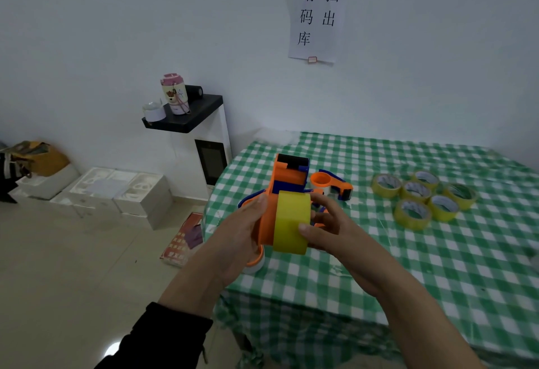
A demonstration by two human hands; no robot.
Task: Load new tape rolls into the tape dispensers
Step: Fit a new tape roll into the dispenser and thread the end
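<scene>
Above the counter's (379,252) near corner, the left hand (236,237) clamps the orange tape dispenser (287,182); right-hand fingers (306,227) clasp the yellow tape roll (291,220) on its hub. Press squarely until seated.

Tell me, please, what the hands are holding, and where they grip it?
An orange tape dispenser with a yellow tape roll: left hand on the dispenser's side, right hand on the roll's rim.

Wall paper sheet (316,15): "请扫码出库"
</scene>
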